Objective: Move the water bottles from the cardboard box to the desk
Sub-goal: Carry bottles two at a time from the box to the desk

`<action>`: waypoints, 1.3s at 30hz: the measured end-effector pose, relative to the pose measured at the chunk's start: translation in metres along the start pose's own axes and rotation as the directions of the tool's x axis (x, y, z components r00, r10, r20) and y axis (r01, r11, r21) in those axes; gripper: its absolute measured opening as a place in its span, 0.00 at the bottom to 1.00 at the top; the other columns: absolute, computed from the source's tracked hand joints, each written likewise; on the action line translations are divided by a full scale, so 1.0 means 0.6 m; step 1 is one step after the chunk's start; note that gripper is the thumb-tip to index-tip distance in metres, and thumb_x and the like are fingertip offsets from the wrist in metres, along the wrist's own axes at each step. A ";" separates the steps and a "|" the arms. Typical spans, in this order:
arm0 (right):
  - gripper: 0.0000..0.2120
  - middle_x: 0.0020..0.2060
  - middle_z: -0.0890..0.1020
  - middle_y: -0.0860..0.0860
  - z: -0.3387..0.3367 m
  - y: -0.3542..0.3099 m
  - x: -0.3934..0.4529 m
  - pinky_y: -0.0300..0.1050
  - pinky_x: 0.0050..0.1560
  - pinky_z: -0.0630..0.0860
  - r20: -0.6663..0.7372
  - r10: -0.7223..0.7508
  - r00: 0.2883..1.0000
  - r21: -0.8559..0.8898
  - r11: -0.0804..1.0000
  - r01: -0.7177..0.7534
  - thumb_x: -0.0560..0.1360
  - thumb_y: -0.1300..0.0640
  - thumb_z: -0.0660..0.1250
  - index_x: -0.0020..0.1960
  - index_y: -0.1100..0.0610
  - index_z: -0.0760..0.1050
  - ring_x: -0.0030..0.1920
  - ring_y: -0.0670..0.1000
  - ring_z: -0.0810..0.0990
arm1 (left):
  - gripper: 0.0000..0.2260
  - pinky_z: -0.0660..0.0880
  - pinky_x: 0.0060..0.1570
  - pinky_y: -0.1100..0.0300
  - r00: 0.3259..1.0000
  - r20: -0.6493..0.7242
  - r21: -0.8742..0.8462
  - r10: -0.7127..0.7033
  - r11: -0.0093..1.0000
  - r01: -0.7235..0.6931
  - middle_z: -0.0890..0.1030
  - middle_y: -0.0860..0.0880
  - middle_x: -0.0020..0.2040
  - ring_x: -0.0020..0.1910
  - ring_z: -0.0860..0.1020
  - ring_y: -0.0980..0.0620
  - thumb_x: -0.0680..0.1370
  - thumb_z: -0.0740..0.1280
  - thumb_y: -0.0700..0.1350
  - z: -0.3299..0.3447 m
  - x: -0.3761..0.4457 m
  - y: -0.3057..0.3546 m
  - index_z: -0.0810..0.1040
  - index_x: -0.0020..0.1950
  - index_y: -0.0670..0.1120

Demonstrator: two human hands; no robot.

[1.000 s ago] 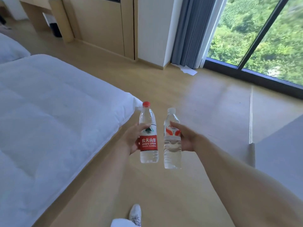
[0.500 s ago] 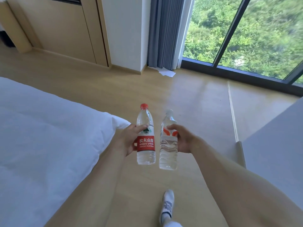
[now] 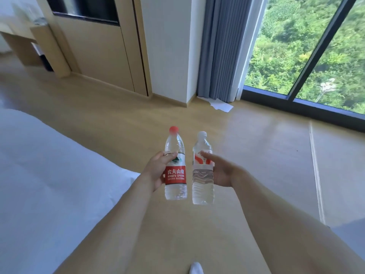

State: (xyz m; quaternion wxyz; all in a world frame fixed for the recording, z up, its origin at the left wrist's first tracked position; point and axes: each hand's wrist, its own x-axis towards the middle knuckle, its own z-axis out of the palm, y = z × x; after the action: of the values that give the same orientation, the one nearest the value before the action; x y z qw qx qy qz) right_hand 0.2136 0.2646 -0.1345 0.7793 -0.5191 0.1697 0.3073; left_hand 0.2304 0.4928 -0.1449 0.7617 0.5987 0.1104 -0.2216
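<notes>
My left hand (image 3: 157,171) grips a clear water bottle with a red cap and red label (image 3: 175,178), held upright in front of me. My right hand (image 3: 223,173) grips a second clear water bottle with a white cap and an orange-and-white label (image 3: 203,186), also upright, just to the right of the first. The two bottles stand side by side, a small gap apart, above the wooden floor. A light wooden desk (image 3: 23,39) stands at the far left against the wall. No cardboard box is in view.
A bed with white bedding (image 3: 45,184) fills the left side. Wooden wall panels with a dark screen (image 3: 85,8), a white pillar, grey curtains (image 3: 223,48) and a floor-to-ceiling window (image 3: 308,50) lie ahead. White paper (image 3: 220,105) lies on the floor by the curtain. My white-socked foot (image 3: 196,268) shows below.
The view has swung and moved forward: the wall, curtain and window are closer and the far-left desk has come into sight. Both hands keep the bottles upright in front of me.
</notes>
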 end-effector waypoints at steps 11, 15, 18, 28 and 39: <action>0.17 0.53 0.77 0.59 -0.099 -0.202 0.166 0.59 0.68 0.68 0.052 0.004 0.999 0.040 0.999 -0.006 0.79 0.53 0.65 0.64 0.60 0.70 0.51 0.59 0.77 | 0.22 0.79 0.50 0.43 0.999 -0.039 -0.112 0.004 0.994 -0.008 0.81 0.36 0.54 0.47 0.81 0.38 0.78 0.72 0.46 0.082 0.221 0.101 0.73 0.68 0.38; 0.14 0.46 0.80 0.58 -0.124 -0.258 0.243 0.56 0.56 0.76 0.027 0.017 1.000 0.036 0.999 -0.018 0.78 0.57 0.64 0.61 0.61 0.71 0.45 0.58 0.81 | 0.22 0.80 0.46 0.45 0.999 -0.032 -0.128 -0.003 0.992 -0.001 0.81 0.36 0.52 0.43 0.81 0.39 0.76 0.72 0.45 0.087 0.321 0.128 0.73 0.67 0.37; 0.13 0.48 0.81 0.58 -0.132 -0.308 0.315 0.57 0.59 0.75 0.011 0.019 1.000 0.021 1.000 -0.019 0.78 0.57 0.65 0.60 0.60 0.73 0.48 0.59 0.81 | 0.23 0.80 0.47 0.45 1.000 -0.028 -0.136 -0.003 0.991 0.000 0.81 0.37 0.52 0.44 0.82 0.39 0.75 0.74 0.45 0.080 0.411 0.151 0.73 0.66 0.38; 0.17 0.49 0.84 0.58 -0.091 -0.534 0.589 0.54 0.56 0.79 -0.012 0.020 1.000 -0.103 0.994 -0.021 0.76 0.54 0.69 0.61 0.61 0.75 0.47 0.57 0.84 | 0.21 0.81 0.45 0.43 0.995 -0.094 -0.197 -0.030 0.980 0.011 0.84 0.40 0.46 0.40 0.83 0.39 0.66 0.79 0.48 -0.010 0.682 0.300 0.76 0.53 0.44; 0.14 0.43 0.85 0.56 0.026 -0.686 0.885 0.50 0.48 0.81 0.119 0.147 0.982 -0.279 0.954 -0.109 0.79 0.53 0.66 0.60 0.60 0.74 0.42 0.55 0.85 | 0.26 0.80 0.48 0.38 0.955 -0.296 -0.258 0.006 0.962 -0.086 0.84 0.38 0.50 0.43 0.83 0.38 0.67 0.78 0.49 -0.163 0.862 0.449 0.77 0.62 0.42</action>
State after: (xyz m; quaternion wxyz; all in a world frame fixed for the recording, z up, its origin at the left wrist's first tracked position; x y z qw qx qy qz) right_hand 0.8825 0.3276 -0.1482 0.6891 -0.5864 0.1049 0.4126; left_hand 0.8201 0.5304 -0.1617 0.8161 0.5186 0.2366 -0.0955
